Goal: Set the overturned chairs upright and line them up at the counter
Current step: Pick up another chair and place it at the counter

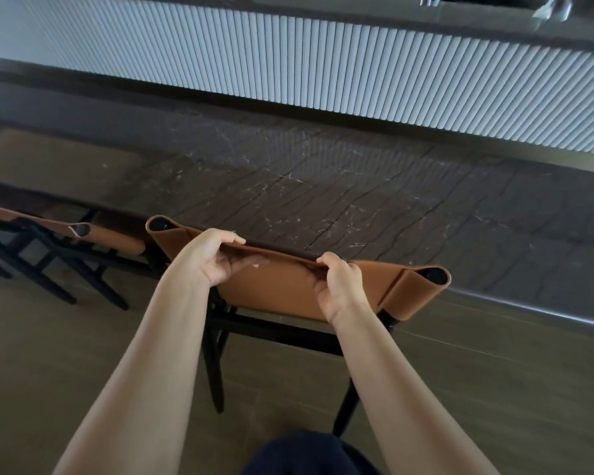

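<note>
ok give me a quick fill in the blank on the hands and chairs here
1. The left hand and right hand grip the top edge of the tan leather chair back, which sits on a ____ frame.
2. That chair stands ____ on its legs at the dark veined marble counter.
3. A second tan leather chair stands to its ____, with no hand on it.

Missing words: black; upright; left

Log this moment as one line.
left grip: holds top edge of brown chair | right grip: same edge | brown chair: upright at counter | second chair: upright beside it
</note>
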The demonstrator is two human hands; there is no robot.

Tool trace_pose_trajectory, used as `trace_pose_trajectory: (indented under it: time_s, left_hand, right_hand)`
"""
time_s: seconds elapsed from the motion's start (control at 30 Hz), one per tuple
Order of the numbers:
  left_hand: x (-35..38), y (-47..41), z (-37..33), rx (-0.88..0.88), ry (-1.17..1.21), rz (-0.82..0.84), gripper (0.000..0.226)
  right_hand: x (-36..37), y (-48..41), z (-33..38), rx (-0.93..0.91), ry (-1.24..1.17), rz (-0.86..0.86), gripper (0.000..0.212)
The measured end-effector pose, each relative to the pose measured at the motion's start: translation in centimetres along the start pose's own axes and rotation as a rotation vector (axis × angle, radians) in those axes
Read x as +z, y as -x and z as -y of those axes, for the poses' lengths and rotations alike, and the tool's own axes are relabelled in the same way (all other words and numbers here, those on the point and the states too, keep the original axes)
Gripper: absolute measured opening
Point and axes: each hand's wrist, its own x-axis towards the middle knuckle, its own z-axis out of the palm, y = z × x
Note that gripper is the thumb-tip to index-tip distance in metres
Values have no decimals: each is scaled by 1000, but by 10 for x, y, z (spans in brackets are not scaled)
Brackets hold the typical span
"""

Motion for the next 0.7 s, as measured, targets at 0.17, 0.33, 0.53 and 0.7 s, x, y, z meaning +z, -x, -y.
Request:
trace_pose_trajectory:
  time_s: [0.17,0.33,0.53,0.7]
  left_hand:
    - [-9,-8,-6,-95,17,40,56]
    - [-13,-9,-12,-160,64,96,70]
    - [-25,-13,-11,-261,27,110,70]
    - [-24,-7,-8,-280,-50,93,66]
  right_hand:
    - [4,4,3,-19,-71,6,6]
    - [10,10,0,-44,-126,-53,18]
    - [22,15,-5,-35,-87,-191,18]
    - [23,18,-7,-23,-36,-206,7]
